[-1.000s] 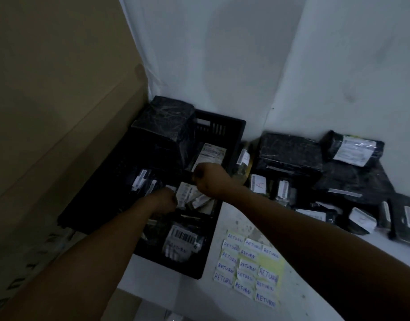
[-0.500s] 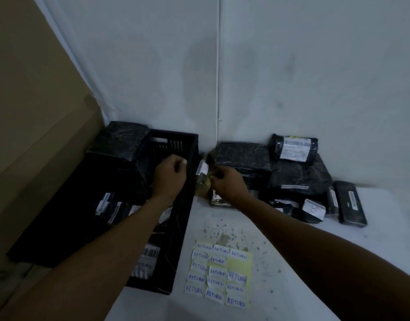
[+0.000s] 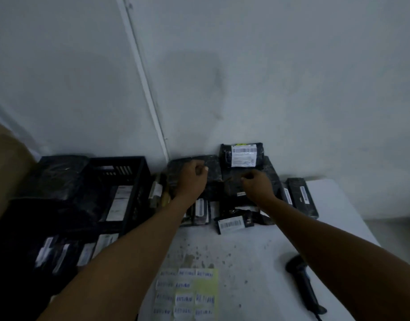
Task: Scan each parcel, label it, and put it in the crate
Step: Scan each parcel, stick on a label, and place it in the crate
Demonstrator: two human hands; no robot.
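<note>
Reaching into the pile of unscanned parcels (image 3: 241, 195) at the back of the white table (image 3: 338, 205), the person has both hands over the black wrapped packs that lie against the wall. The left hand (image 3: 191, 176) hovers over a flat black parcel (image 3: 183, 165), its fingers curled loosely; the picture does not show that it holds anything. The right hand (image 3: 257, 184) is over another dark parcel below the rolled parcel with the white shipping label (image 3: 242, 156), fingers bent downward, and whether it already pinches the wrap cannot be told.

To do this step well, it seems best to take one parcel only, from the top of the pile, so that the others do not slide. The parcel should be turned with its barcode up before the right hand goes to the barcode scanner (image 3: 301, 286), which lies near the front right. The sheet of RETURN labels (image 3: 187, 295) waits at the front middle, and the black crate (image 3: 120, 198), already holding several labelled parcels, stands just to the left.
</note>
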